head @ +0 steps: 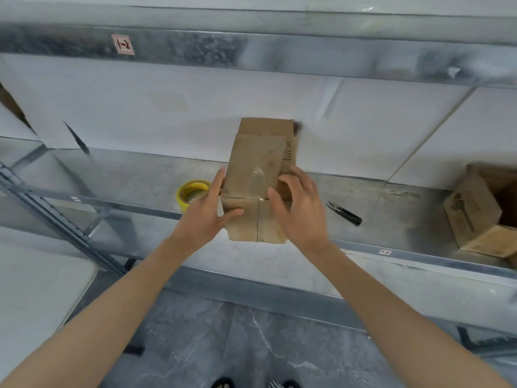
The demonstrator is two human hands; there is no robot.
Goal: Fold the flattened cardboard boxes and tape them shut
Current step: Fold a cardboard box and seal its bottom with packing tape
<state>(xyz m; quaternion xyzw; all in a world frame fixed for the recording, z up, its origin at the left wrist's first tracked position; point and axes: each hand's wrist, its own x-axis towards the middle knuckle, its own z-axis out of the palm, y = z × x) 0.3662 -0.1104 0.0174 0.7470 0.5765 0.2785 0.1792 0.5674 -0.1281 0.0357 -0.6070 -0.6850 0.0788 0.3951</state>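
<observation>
Boxes number two: one cardboard box point(260, 175) at the shelf's point(140, 177) front edge, clasped at its near corners by the half-curled left hand point(208, 212) and right hand point(298, 204), a second box point(475, 211) far right, plus one tape roll point(193, 191) and one pair of snips point(344, 212).

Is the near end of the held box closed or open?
Closed: on the box, two flaps meet at a seam, and shiny clear tape covers it.
</observation>
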